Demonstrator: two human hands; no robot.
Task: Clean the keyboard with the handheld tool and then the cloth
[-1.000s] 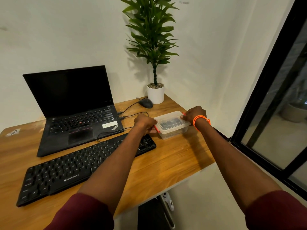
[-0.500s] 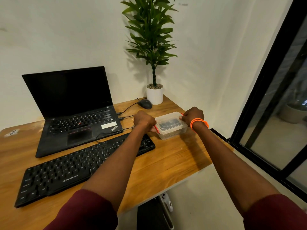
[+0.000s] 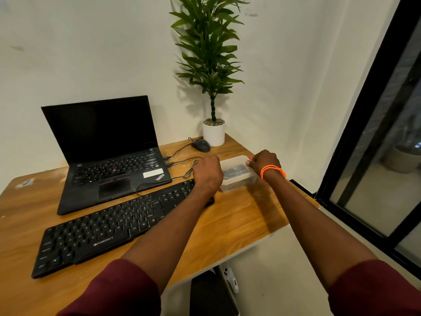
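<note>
Two hands — clear plastic box

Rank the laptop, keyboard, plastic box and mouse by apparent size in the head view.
1. Laptop and keyboard: too alike to rank; the keyboard lies nearer the camera and an arm covers its right end.
2. Plastic box.
3. Mouse, farthest away.

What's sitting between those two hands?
A clear plastic container with dark contents, gripped by left hand and right hand, head view.
</note>
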